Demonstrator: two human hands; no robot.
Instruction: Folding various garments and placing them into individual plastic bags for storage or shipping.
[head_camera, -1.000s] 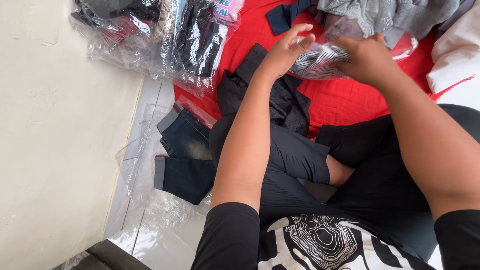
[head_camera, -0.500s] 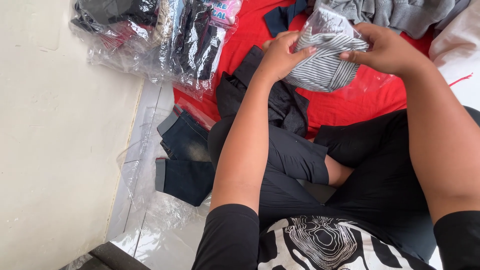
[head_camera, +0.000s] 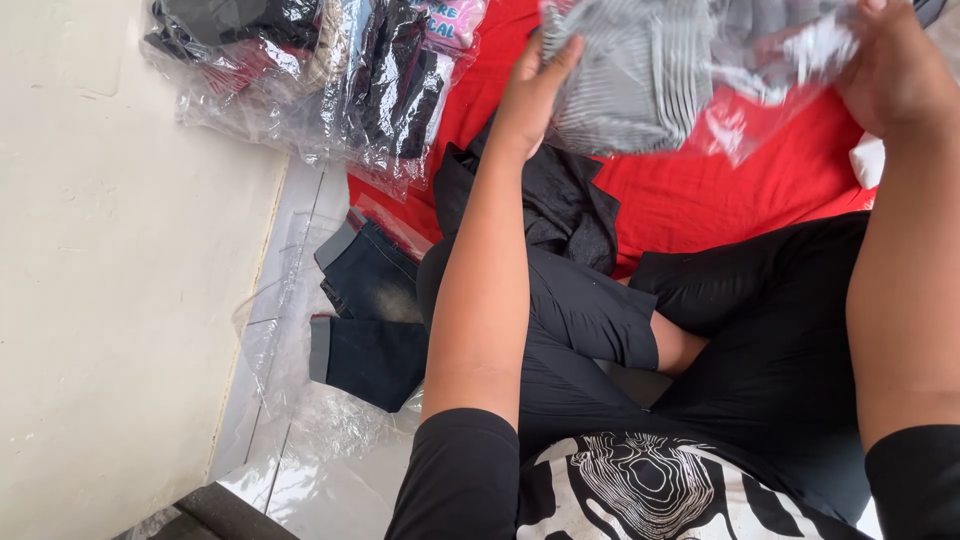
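My left hand (head_camera: 532, 92) grips a folded black-and-white striped garment (head_camera: 625, 85), raised near the top of the view. My right hand (head_camera: 895, 70) holds the far end of a clear plastic bag (head_camera: 775, 95) that wraps around the garment and stretches between both hands. Both are blurred with motion. Under them lies a red cloth (head_camera: 700, 195). A crumpled black garment (head_camera: 560, 200) rests on the red cloth just below my left wrist.
Clear bags of folded clothes (head_camera: 330, 70) are piled at the top left. Dark blue jeans (head_camera: 370, 310) in plastic lie on the white tiles by my left knee. A cream wall (head_camera: 110, 270) runs along the left. My crossed legs fill the middle.
Both hands have lifted the striped garment and its bag upward and pulled apart; my right hand has moved to the right, stretching the plastic out.
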